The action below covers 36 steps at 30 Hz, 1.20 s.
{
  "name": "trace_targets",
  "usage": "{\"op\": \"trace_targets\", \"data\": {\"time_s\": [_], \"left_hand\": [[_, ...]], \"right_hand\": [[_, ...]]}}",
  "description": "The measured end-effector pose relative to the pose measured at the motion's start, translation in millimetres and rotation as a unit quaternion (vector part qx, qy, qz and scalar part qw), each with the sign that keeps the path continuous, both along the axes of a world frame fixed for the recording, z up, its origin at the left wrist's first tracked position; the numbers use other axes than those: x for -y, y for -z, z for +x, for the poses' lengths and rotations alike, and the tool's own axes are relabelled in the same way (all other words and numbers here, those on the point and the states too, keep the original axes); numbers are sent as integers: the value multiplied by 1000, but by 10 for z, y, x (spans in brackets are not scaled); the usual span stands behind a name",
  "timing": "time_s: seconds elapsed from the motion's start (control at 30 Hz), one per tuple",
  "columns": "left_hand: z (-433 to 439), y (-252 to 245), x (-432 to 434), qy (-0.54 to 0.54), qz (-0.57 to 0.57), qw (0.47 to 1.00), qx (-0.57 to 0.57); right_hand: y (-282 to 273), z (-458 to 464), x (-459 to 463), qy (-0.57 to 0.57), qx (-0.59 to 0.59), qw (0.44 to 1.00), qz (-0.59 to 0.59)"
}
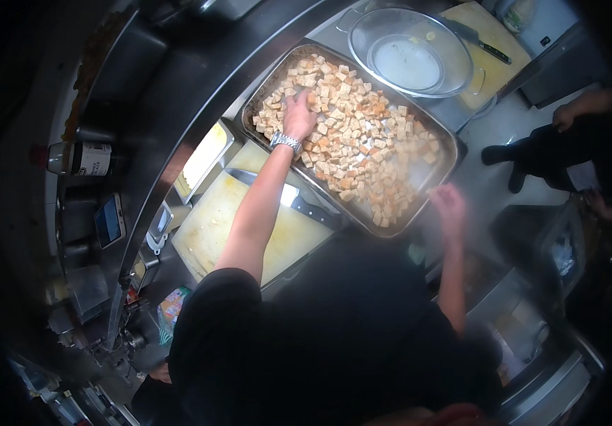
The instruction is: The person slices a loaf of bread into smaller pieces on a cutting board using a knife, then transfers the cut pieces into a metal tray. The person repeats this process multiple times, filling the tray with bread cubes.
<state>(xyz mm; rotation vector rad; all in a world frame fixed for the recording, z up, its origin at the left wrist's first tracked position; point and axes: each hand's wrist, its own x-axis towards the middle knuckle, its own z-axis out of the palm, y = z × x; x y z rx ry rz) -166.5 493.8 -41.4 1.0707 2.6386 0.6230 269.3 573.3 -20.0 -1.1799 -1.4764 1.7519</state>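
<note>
A deep metal baking tray [447,173] holds many browned bread cubes [356,114], spread unevenly with denser patches. My left hand [299,118], with a metal wristwatch [285,141] on the wrist, reaches over the near long side. Its fingers are spread and touch the cubes towards the left end. At the tray's near right corner is my right hand [448,205], its fingers curled close to the rim. A whitish haze blurs this hand and the cubes beside it, so whether it grips anything is unclear.
A chef's knife [314,213] lies on a cutting board [263,234] before the tray. Behind stand a metal colander [409,53] and another board [497,32] with a second knife [479,42]. A shelf edge [199,114] runs along the left; a person [556,144] stands right.
</note>
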Motion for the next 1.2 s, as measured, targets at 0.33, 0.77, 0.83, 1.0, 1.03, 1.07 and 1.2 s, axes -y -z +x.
{"op": "trace_targets", "data": {"time_s": [0.33, 0.77, 0.83, 1.0, 1.03, 1.07, 1.2], "left_hand": [[23, -164, 342, 128, 148, 957, 213], [1762, -312, 84, 302, -95, 948, -24], [1903, -272, 78, 376, -20, 926, -10], [2032, -141, -87, 505, 25, 853, -132], [2009, -116, -147, 506, 24, 846, -168], [1914, -94, -195, 488, 36, 862, -132], [1434, -13, -394, 429, 10, 886, -173]], "right_hand": [[27, -31, -46, -13, 36, 999, 20], [-49, -118, -44, -22, 100, 990, 99], [-80, -120, -37, -20, 101, 990, 95], [-131, -125, -35, -27, 99, 991, 81], [-130, -124, -45, -25, 94, 992, 80], [-126, -115, -51, -29, 100, 992, 73], [-56, -89, -93, -37, 129, 986, 98]]}}
